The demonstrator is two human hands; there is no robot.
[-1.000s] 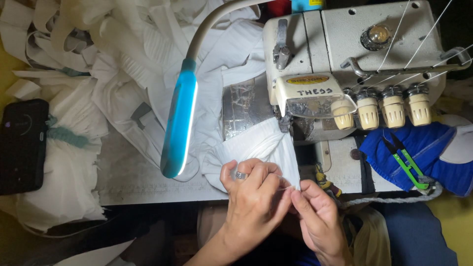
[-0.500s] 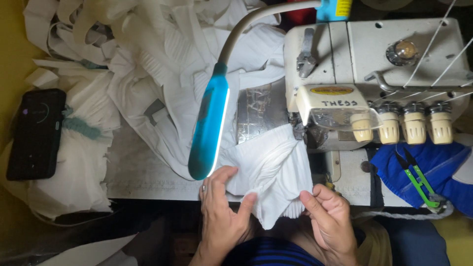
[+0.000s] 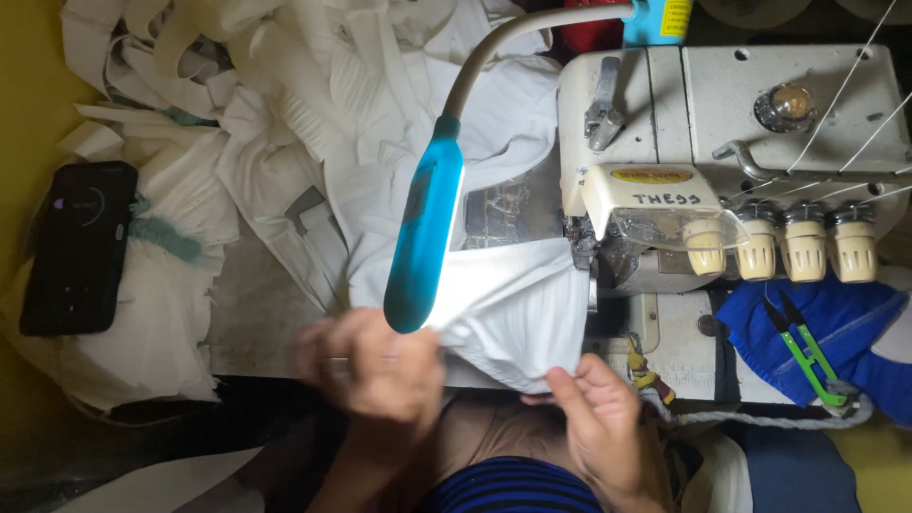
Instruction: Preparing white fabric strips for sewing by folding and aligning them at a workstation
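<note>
Your right hand [image 3: 598,418] has its fingers closed in a pinch on the lower edge of the white fabric piece [image 3: 518,304], thumb on top, at the table's near edge. Your left hand [image 3: 370,366] is blurred; its fingers curl over the left side of the same piece, but whether they actually grip it cannot be told.

The fabric piece lies spread on the table [image 3: 256,323] directly before the sewing machine [image 3: 722,142], its far edge reaching up to the needle area under the machine's clear guard. A blue lamp head [image 3: 425,233] on a grey gooseneck hangs over the piece's left part and partly hides it.

To the right, green thread snips [image 3: 803,347] lie on a blue cloth [image 3: 836,328], just beside the machine's row of cream tension knobs [image 3: 779,252]. To the left, a heap of white cloth [image 3: 285,104] covers the table, and a black phone [image 3: 79,247] rests on it, well apart from both hands.
</note>
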